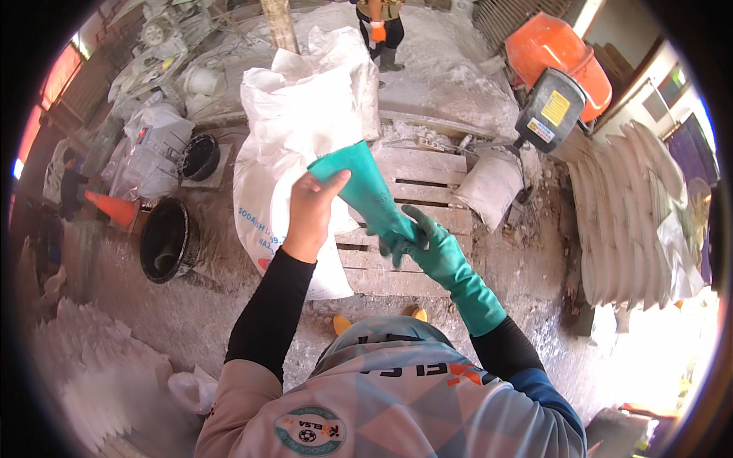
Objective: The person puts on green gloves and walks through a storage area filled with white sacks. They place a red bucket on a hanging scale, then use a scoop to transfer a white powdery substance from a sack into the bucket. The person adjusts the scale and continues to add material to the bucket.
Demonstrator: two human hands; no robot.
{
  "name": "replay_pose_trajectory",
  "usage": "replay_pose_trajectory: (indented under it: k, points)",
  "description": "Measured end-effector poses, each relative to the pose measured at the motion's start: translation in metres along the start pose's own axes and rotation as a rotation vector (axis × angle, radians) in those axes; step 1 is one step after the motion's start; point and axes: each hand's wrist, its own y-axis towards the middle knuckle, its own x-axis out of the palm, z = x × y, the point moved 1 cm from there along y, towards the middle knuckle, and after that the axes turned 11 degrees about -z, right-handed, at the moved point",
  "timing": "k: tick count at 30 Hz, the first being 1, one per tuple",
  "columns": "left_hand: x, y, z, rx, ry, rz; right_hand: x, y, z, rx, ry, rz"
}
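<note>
Head view: bare left hand pinches the cuff end of a loose teal rubber glove, thumb over the cuff edge, fingers closed behind it. Right hand already wears a matching teal rubber glove and is closed around the finger end of the loose one. The loose glove hangs stretched between the two hands at chest height, above a large white woven sack that stands on a dusty wooden pallet.

Risks, as a judgement: the left-hand hold is only at the cuff rim, so a slip there would drop the glove onto the powder-covered ground; the gloved right hand may be slick with dust, so its clasp on the glove fingers could slide; pulling hard from both ends could tear the rubber.

Counts: two teal gloves, one worn, one loose. Two black round tubs at left, one nearer, one further back. One orange traffic cone lying by them. One orange mixer drum at upper right. One smaller white bag on the pallet's right end. A stack of white sacks at right, too many to count. One other person's legs at top; another person far left, too small to tell more.
</note>
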Motion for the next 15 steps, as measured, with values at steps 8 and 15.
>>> replay_pose_trajectory:
  k: [8,15]
  points:
    - [0.011,0.023,0.042,0.089,0.614,-0.116,0.042,-0.01,0.073,0.146,0.703,-0.082]
    - [0.03,0.012,0.038,0.144,0.686,-0.464,0.065,0.011,0.074,0.473,1.511,-0.274]
